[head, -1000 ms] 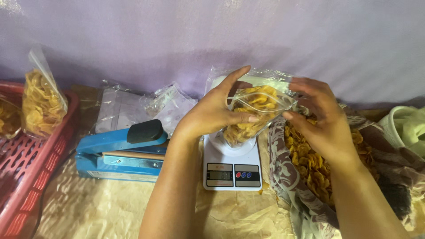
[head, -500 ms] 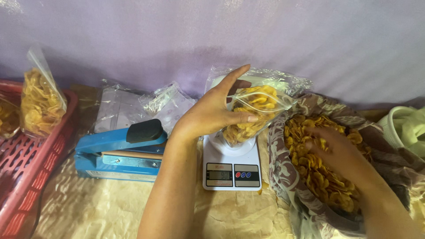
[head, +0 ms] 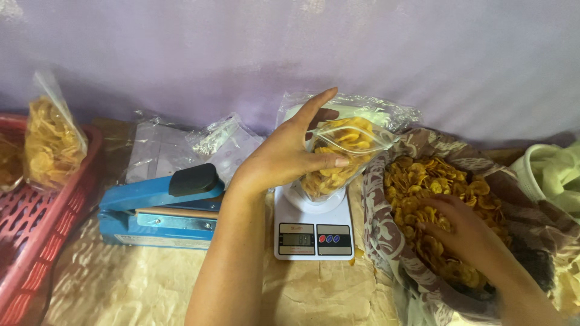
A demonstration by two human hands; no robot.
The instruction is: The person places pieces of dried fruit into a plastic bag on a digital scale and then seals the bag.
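Clear plastic forms the bag of yellow chips (head: 338, 158), which is gripped at its side by the left hand (head: 284, 158) while standing on the white scale (head: 313, 224). The right hand (head: 468, 232) is sunk, fingers curled, into loose chips (head: 423, 181) in the patterned cloth (head: 380, 235) just right of the scale; whether any are grasped cannot be told.
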